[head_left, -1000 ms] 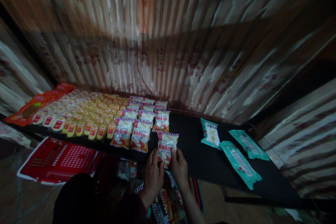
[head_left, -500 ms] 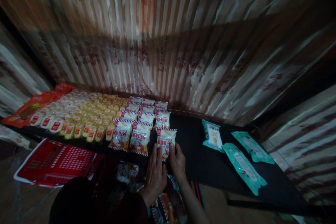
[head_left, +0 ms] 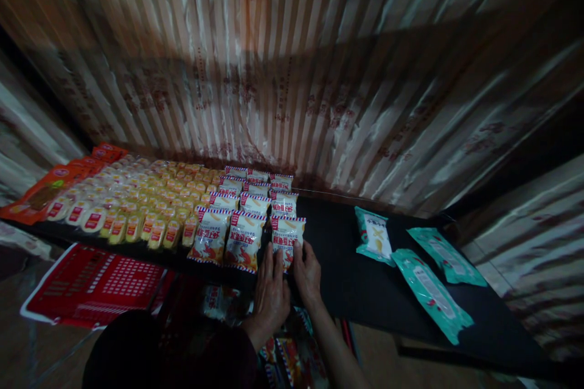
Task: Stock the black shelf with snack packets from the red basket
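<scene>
A small white snack bag (head_left: 288, 231) with red lettering and a striped top edge lies at the front of the third column of like bags. My left hand (head_left: 272, 295) touches its lower left side with fingers stretched forward. On the lower right side, my right hand (head_left: 308, 273) presses with thumb and fingers, so the bag sits between both hands. Just left of it are two matching front bags (head_left: 245, 240), and another matching bag (head_left: 283, 203) lies right behind it. All rest on a black shelf (head_left: 335, 279).
Rows of small yellow and white packaged cakes (head_left: 155, 200) fill the shelf's left, beside orange packets (head_left: 48, 191). Teal packets (head_left: 431, 292) and a teal-and-white bag (head_left: 375, 236) lie to the right. Below are a red basket (head_left: 103, 276) and more bags (head_left: 292, 355). Striped curtain (head_left: 274, 73) hangs behind.
The snack bag between my hands has moved slightly back, closer to the bag behind it. Both hands have stayed on it. The view has shifted a little.
</scene>
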`<state>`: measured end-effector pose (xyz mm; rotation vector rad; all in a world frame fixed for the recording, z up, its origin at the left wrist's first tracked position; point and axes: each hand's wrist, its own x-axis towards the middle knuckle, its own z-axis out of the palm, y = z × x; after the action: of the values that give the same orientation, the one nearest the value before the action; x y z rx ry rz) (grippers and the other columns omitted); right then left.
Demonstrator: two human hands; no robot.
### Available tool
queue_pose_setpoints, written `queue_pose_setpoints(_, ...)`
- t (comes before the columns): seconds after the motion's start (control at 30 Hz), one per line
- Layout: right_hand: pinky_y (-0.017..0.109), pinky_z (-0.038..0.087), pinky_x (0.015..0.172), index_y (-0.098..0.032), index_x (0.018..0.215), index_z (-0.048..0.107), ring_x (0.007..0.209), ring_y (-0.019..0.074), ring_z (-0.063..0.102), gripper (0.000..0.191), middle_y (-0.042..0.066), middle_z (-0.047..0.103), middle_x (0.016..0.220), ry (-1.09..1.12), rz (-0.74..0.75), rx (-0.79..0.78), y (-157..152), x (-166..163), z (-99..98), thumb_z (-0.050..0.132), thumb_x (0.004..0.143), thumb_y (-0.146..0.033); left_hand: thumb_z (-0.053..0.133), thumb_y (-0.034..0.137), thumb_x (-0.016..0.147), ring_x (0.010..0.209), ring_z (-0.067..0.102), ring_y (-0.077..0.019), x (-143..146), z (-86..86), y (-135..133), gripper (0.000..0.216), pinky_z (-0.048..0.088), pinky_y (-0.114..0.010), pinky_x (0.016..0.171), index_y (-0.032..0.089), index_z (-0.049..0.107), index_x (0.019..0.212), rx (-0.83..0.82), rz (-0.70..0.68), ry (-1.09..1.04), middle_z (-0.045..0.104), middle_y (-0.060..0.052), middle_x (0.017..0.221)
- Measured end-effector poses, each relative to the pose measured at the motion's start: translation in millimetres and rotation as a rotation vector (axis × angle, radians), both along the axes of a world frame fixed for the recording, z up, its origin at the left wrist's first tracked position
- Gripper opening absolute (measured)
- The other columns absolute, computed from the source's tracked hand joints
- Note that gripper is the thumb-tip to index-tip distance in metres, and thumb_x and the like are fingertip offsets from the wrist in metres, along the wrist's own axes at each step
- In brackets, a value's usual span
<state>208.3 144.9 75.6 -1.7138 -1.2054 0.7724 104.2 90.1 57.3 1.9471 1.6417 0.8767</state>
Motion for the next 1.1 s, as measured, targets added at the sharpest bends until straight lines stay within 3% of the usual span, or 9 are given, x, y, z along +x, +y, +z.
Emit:
queue_pose_setpoints(0.37, 0.035, 0.048, 0.076, -0.015, 0.112, 0.060, 0.091, 0.0267, 0.065, 0.058, 0.014, 0.069, 0.104, -0.035, 0.019, 0.000, 10.4, -1.3, -6.2, 0.034, 0.085, -0.059, 0.039, 0.006, 0.077, 0.143, 0.002, -0.0254, 3.3, -6.6, 7.2, 0.071, 0.020, -0.047, 0.115, 0.008, 0.019, 0.145, 0.060, -0.017, 0.086, 0.002, -0.013, 0.156)
queue_pose_setpoints(0.8, 0.035, 0.047, 0.079, -0.016, 0.110, 0.062, 0.094, 0.0260, 0.063, 0.057, 0.013, 0.069, 0.103, -0.055, 0.019, 0.103, 18.6, -2.1, -10.9, 0.034, 0.086, -0.060, 0.042, 0.006, 0.075, 0.143, 0.003, -0.0282, 1.8, -6.7, 16.5, 0.075, 0.024, -0.050, 0.113, 0.012, 0.020, 0.146, 0.141, -0.038, 0.158, -0.001, -0.011, 0.156)
queue_pose_setpoints(1.1, 0.040, 0.045, 0.083, -0.012, 0.105, 0.063, 0.093, 0.0278, 0.059, 0.065, 0.017, 0.064, 0.099, -0.201, -0.019, 0.145, 24.1, -3.2, -15.1, 0.028, 0.086, -0.062, 0.042, 0.007, 0.076, 0.143, 0.004, -0.0292, 0.1, -7.6, 22.7, 0.071, 0.025, -0.051, 0.112, 0.012, 0.024, 0.144, 0.180, -0.034, 0.178, 0.001, -0.013, 0.156)
